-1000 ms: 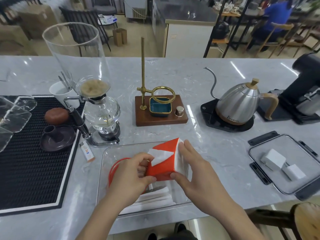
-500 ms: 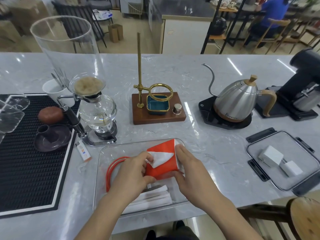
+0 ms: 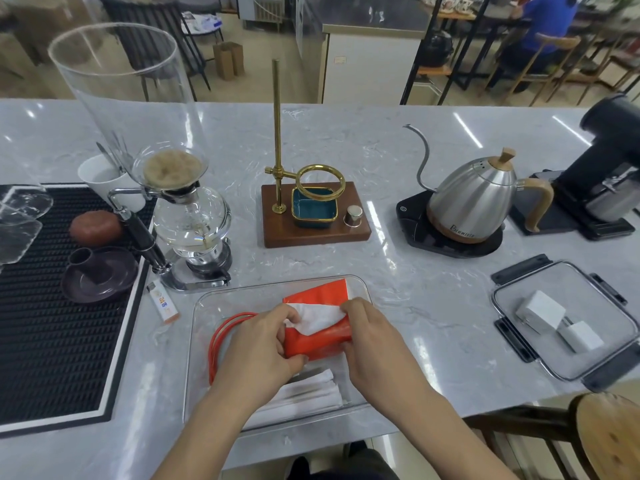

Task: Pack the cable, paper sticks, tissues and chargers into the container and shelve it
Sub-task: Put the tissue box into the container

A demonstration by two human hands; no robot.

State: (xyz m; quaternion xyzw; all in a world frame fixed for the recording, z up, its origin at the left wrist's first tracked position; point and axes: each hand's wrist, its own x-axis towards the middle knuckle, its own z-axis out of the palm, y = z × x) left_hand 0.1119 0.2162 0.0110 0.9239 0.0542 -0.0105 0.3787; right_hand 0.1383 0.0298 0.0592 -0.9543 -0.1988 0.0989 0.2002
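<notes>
left hand (image 3: 258, 344), right hand (image 3: 375, 341) fingers clamp tissues (image 3: 317, 323) | cable (image 3: 221, 337), paper sticks (image 3: 304, 393) partly hidden

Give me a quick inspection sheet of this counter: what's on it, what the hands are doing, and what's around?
Surface: grey marble counter, with a black ribbed mat at the left.
Job's things: clear container holds the orange cable and paper sticks; orange tissue pack held low inside it; two white chargers lie on the container lid, not yet packed.
Clutter: siphon coffee maker, brass dripper stand, gooseneck kettle, black grinder, lighter.
Grippers: left hand and right hand both grip the tissue pack.
Cables: only the coiled orange one.
Surroundings: chairs, a seated person in blue at far right.
</notes>
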